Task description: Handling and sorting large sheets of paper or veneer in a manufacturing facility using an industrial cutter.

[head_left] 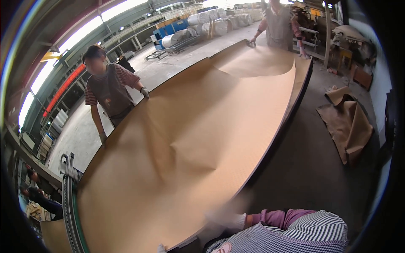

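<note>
A large tan sheet, like kraft paper [202, 139], spreads before me with creases and a raised fold in its middle. Its far end is lifted in a curve. Under its right edge a dark border [304, 86] shows. My right hand [228, 216], in a white glove, is over the sheet's near right edge, smeared by motion; whether its fingers grip cannot be seen. Of my left hand [161, 248] only a gloved tip shows at the near edge of the sheet, the rest hidden.
A co-worker [110, 86] at the left has gloved hands on the sheet's edge; another co-worker [278, 25] holds the far end. A toothed rail [69, 211] runs at lower left. Crumpled brown sheeting [348, 124] lies on the right floor. White rolls [206, 19] lie far back.
</note>
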{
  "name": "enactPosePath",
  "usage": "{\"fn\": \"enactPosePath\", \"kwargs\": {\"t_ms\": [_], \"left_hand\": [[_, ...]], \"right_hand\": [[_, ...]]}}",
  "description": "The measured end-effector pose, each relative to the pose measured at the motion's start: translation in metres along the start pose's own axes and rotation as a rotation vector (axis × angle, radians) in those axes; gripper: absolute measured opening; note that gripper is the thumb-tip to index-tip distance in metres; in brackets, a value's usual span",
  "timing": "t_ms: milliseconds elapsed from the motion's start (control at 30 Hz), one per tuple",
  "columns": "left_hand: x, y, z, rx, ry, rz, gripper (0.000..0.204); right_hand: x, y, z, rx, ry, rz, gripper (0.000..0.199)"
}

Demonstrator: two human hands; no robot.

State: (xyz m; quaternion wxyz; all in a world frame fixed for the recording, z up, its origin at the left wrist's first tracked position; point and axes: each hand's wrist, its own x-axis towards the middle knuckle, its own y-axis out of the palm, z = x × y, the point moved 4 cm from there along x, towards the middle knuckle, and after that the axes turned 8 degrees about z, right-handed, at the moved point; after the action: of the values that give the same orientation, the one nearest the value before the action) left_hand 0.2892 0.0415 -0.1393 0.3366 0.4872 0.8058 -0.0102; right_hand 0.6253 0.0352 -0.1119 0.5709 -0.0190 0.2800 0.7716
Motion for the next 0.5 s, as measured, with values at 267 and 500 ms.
{"fn": "enactPosePath", "kwargs": {"t_ms": [267, 500], "left_hand": [[0.059, -0.120, -0.044, 0.087, -0.022, -0.169, 0.029], [0.044, 0.002, 0.006, 0.241, -0.336, 0.068, 0.019]], "right_hand": [[0.001, -0.007, 0.005, -0.025, 0.183, -0.012, 0.050], [-0.067, -0.155, 0.111, -0.682, -0.223, -0.685, 0.027]]}}
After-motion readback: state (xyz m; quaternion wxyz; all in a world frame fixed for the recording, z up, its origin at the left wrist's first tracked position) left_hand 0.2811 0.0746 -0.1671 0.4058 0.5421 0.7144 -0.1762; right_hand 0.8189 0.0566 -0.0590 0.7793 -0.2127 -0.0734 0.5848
